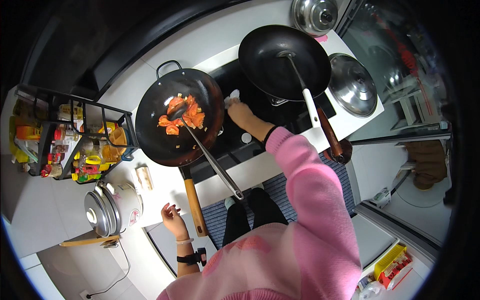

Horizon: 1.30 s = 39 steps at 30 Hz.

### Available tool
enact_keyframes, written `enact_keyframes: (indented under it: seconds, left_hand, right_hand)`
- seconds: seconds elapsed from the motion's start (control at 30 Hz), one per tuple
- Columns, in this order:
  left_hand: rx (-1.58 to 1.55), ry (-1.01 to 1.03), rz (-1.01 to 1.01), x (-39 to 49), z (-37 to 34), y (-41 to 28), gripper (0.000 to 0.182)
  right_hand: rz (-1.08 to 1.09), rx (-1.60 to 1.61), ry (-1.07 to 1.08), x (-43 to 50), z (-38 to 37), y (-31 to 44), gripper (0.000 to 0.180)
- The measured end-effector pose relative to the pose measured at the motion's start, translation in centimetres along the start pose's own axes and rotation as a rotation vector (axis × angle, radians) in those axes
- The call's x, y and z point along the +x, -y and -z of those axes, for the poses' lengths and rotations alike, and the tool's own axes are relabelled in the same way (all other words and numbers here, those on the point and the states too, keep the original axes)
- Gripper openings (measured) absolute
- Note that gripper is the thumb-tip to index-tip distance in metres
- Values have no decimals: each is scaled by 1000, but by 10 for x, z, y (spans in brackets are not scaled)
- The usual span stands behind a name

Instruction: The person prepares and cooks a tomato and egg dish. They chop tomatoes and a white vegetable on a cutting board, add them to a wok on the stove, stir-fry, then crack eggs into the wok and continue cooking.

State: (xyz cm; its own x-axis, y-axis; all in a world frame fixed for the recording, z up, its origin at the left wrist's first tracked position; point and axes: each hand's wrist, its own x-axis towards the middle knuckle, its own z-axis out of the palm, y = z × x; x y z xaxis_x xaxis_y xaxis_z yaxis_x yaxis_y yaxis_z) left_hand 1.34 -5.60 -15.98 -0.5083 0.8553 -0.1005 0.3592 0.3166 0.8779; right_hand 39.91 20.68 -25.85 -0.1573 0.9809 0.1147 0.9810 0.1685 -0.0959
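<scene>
My right hand (237, 109) presses a crumpled white tissue or cloth (234, 94) to the black glass cooktop (247, 122), in the gap between two woks. Left of it, a dark wok (150, 123) holds cut tomato pieces (193, 112) with small pale bits. A ladle (208, 155) rests in this wok, its bowl among the tomatoes and its metal handle over the front rim. My left hand (174, 221) hangs free with loosely curled fingers, left of the wok's wooden handle (195, 210). The second wok (262, 63), at the right, contains a white-handled spatula (309, 105).
Two steel lids (356, 84) (318, 17) lie by the right wok. A black rack (78, 127) of seasoning bottles stands at the left, above a rice cooker (120, 206). A small clear-wrapped package (143, 179) lies near the cooker. A glass door edge (397, 138) borders the right side.
</scene>
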Motion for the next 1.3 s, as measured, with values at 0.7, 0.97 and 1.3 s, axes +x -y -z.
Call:
enact_keyframes:
  seconds: [0.7,0.97,1.3]
  left_hand:
    - [-61,49,-8,-5,-4,-4,18]
    - [-56,31,-25,-3,2,-6,21]
    - [-39,79,-21,-1,0,-12,24]
  right_hand:
    - [354,748,281,-36,26,-21,38]
    - [425,682,405,-33,25,-49,15]
    - [197,226,176,-64,88,-41,6]
